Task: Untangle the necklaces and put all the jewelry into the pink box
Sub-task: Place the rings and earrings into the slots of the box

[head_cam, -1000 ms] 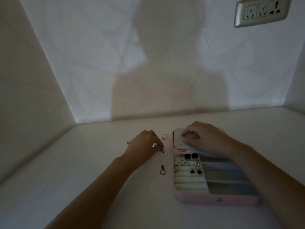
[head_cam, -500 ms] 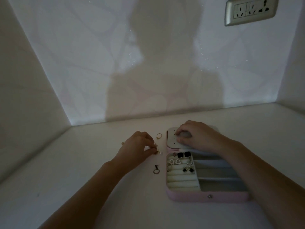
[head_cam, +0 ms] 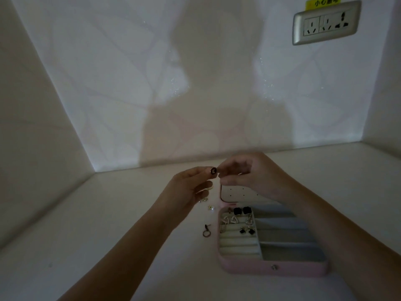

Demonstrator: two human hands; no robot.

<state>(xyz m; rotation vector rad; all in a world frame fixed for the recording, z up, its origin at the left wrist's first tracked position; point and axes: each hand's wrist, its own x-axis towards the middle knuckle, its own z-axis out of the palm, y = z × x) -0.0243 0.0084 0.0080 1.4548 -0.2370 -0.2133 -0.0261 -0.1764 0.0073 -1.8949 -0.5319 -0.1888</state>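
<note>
The pink box (head_cam: 271, 267) lies open on the white tabletop, its lid (head_cam: 236, 195) flat behind it with small holes. Several earrings (head_cam: 240, 218) sit in its left padded rows; the right compartments look bare. Above the lid, my left hand (head_cam: 186, 187) pinches a small dark round earring (head_cam: 213, 170) at its fingertips. My right hand (head_cam: 249, 174) meets it from the right, fingers curled and pinching at the same piece. A dark ring-shaped earring (head_cam: 206, 231) lies left of the box. Small shiny pieces (head_cam: 211, 207) lie below my left hand.
Walls close the tabletop in at the back, left and right. A silver power socket (head_cam: 325, 22) with a yellow label sits high on the back wall. The scene is dim, and my shadow falls on the wall.
Both hands rose off the table and came together. The left hand picked up a small dark earring; the right hand left the lid and now pinches that piece too.
</note>
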